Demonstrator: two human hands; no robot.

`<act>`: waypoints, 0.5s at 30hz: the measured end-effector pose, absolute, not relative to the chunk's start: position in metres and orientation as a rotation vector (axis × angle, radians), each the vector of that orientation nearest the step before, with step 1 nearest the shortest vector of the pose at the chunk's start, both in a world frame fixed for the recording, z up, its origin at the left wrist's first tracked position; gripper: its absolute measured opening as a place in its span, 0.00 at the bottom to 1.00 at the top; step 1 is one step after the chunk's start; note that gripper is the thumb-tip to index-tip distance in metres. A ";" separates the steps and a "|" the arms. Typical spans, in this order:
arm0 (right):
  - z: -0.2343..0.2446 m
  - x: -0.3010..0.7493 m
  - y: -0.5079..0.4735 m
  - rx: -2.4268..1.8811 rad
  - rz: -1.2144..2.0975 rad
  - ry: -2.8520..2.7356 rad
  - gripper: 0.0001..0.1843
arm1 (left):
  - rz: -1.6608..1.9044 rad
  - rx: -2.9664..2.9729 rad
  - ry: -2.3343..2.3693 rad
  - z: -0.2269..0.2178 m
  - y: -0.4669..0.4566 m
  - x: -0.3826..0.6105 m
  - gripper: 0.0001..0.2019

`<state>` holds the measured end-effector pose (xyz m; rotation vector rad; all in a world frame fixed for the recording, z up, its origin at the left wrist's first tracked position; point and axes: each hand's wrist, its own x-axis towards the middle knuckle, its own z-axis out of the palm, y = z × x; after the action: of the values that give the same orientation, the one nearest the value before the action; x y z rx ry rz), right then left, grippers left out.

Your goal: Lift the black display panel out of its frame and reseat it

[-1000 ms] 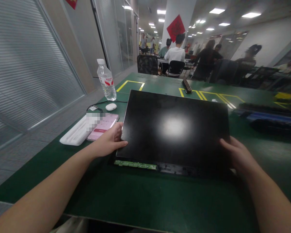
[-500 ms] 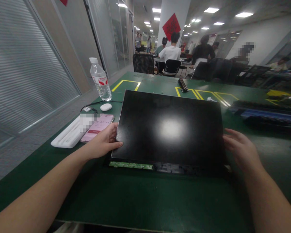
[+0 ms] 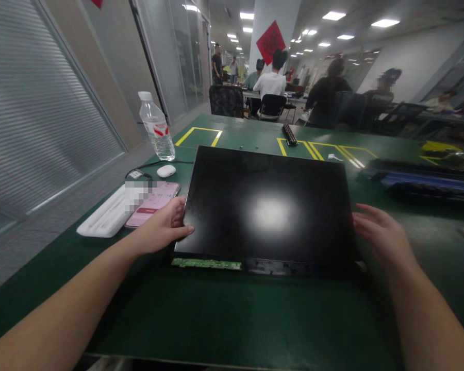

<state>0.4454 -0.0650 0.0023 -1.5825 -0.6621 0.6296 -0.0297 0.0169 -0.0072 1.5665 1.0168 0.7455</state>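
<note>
A black LCD screen panel (image 3: pixel 232 206) is held tilted towards me over the table, with a bright glare on its face. Along its lower edge runs a narrow green circuit board (image 3: pixel 206 264). My left hand (image 3: pixel 168 224) grips the panel's left edge, thumb on the front and the other fingers curled at the side, partly hidden. At the right edge, my right hand (image 3: pixel 382 234) has its fingertips against the side; its thumb cannot be made out. Left of my left hand lie a pink-screened phone (image 3: pixel 150 208) and a white case-like object (image 3: pixel 104 214).
A water bottle (image 3: pixel 157 129) and a white rounded object (image 3: pixel 166 171) stand at the left, near a black cable. The green table (image 3: pixel 216 319) has yellow tape marks and a dark ridged strip (image 3: pixel 290 135) at the back. Long dark parts (image 3: pixel 421 180) lie right. Several people sit beyond.
The view has shifted slightly, moving most things a little to the left. The panel's top edge has dipped a touch while both hands keep their places on it.
</note>
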 end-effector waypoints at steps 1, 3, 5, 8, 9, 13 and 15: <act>0.003 0.444 -0.065 -1.594 0.615 -0.655 0.21 | 0.751 1.559 1.006 -0.007 0.017 -0.029 0.27; 0.005 0.442 -0.065 -1.631 0.581 -0.642 0.22 | 0.757 1.545 0.991 -0.007 0.017 -0.029 0.27; 0.006 0.441 -0.065 -1.656 0.573 -0.649 0.22 | 0.756 1.534 0.993 -0.007 0.017 -0.030 0.28; 0.004 0.444 -0.065 -1.673 0.573 -0.654 0.22 | 0.738 1.526 1.013 -0.008 0.018 -0.031 0.27; 0.003 0.445 -0.065 -1.674 0.572 -0.659 0.21 | 0.736 1.524 1.013 -0.008 0.019 -0.032 0.27; -0.003 0.453 -0.065 -1.643 0.565 -0.723 0.22 | 0.755 1.506 1.002 -0.012 0.021 -0.033 0.28; -0.004 0.455 -0.065 -1.623 0.563 -0.742 0.23 | 0.766 1.498 1.004 -0.012 0.021 -0.033 0.29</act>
<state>0.4548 -0.0645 -0.0040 -1.6228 -0.7421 0.5630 -0.0329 0.0213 -0.0123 1.4984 1.0042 0.7665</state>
